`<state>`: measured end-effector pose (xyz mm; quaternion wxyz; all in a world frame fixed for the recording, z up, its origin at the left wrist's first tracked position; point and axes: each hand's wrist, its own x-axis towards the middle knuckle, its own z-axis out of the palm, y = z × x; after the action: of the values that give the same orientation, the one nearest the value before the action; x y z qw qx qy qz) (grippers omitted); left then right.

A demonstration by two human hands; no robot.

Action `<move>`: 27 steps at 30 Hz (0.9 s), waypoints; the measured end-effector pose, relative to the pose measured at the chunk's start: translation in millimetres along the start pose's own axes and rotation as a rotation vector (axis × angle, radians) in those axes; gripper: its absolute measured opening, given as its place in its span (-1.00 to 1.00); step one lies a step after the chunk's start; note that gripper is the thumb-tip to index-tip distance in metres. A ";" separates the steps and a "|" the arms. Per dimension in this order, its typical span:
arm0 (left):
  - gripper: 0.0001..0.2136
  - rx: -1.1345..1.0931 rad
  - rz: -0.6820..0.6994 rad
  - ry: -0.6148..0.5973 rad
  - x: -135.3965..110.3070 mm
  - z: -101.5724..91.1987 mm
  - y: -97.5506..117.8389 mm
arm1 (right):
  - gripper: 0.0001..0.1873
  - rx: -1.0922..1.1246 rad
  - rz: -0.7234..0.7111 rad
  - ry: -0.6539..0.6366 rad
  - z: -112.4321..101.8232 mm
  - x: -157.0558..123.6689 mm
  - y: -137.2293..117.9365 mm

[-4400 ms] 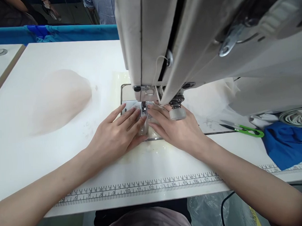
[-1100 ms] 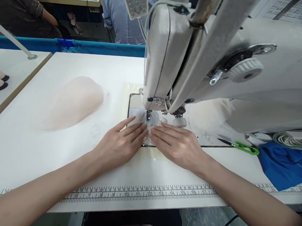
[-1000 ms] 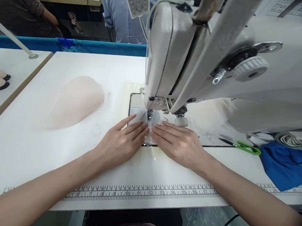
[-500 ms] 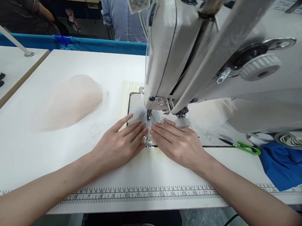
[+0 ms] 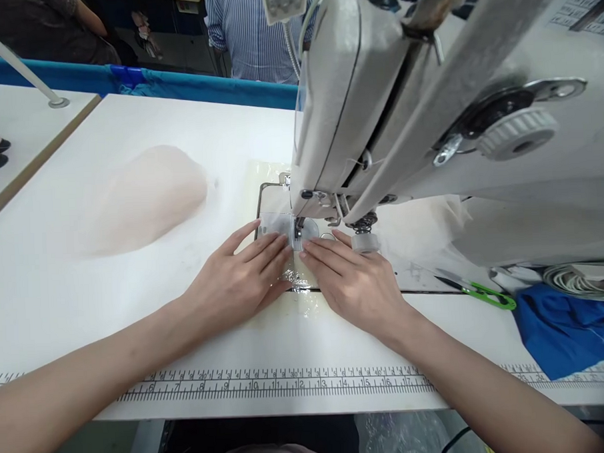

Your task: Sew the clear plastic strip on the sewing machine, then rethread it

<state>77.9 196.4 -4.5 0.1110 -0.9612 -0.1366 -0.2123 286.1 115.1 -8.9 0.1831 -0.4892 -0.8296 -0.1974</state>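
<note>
My left hand [image 5: 237, 279] lies flat on the white table, fingers stretched toward the needle [image 5: 297, 232] of the sewing machine [image 5: 417, 114]. My right hand [image 5: 357, 281] lies flat on the other side of the needle, fingers also straight. Between the fingertips a small clear, shiny piece [image 5: 294, 270] runs under the presser foot, and both hands press on it. Part of that piece is hidden under my fingers.
A pale pink fabric heap [image 5: 145, 196] rests to the left on the table [image 5: 84, 276]. Green-handled snips [image 5: 480, 293] and blue cloth [image 5: 567, 328] lie at the right. A printed ruler [image 5: 289, 382] runs along the near edge. People stand beyond the blue barrier [image 5: 186, 88].
Both hands have slid slightly away from me toward the needle, feeding the clear piece under the foot. My head view rose earlier to show more of the machine.
</note>
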 end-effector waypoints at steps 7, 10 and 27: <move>-0.64 -0.030 -0.024 0.003 1.4 5.1 -3.9 | -0.66 -0.014 0.030 -0.037 0.0 2.1 0.5; -0.63 -0.054 -0.046 0.003 2.6 7.7 -6.8 | -0.62 -0.023 0.051 -0.055 0.9 4.3 1.2; -0.61 -0.115 -0.138 -0.047 8.6 15.8 -17.6 | -0.69 -0.108 0.064 -0.035 -1.0 7.0 11.6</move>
<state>85.8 219.1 -12.0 0.0374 -0.9590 -0.1928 -0.2045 293.3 124.9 -2.9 0.1483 -0.5278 -0.8049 -0.2273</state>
